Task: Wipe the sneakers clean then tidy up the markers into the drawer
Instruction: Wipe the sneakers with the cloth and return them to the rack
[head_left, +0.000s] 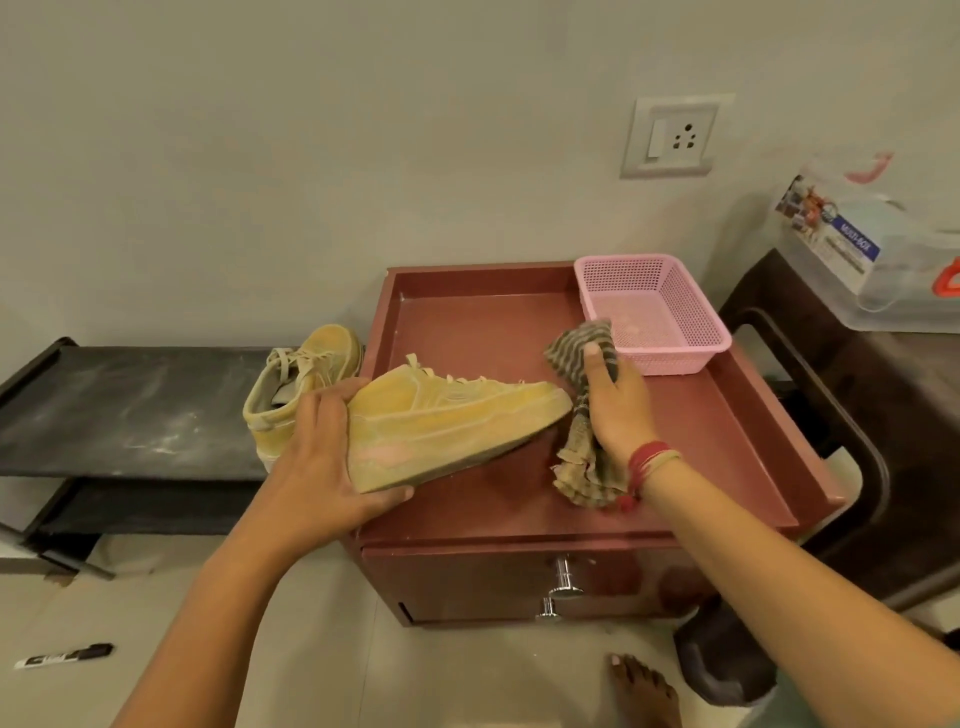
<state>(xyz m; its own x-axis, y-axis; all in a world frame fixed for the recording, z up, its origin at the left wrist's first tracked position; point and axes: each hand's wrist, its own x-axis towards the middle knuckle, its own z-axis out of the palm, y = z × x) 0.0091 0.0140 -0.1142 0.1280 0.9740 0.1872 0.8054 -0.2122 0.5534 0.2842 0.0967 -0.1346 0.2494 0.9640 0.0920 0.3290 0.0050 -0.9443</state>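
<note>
My left hand (332, 467) grips the heel of a dusty yellow sneaker (457, 421), held tilted over the red-brown cabinet top (701, 426) with its toe pointing right. My right hand (618, 400) holds a striped grey-brown cloth (576, 457) just beyond the toe; whether the cloth touches the shoe I cannot tell. A second yellow sneaker (301, 384) stands on the black shelf (130, 410) to the left. One black-and-white marker (62, 657) lies on the floor at the lower left. The cabinet's drawer (493, 577) with chrome knobs is closed.
An empty pink plastic basket (660, 306) sits at the cabinet's back right corner. A dark stool (857, 415) carrying a clear storage box (883, 244) stands to the right. A wall socket (675, 135) is above. My bare foot (644, 686) is on the floor below.
</note>
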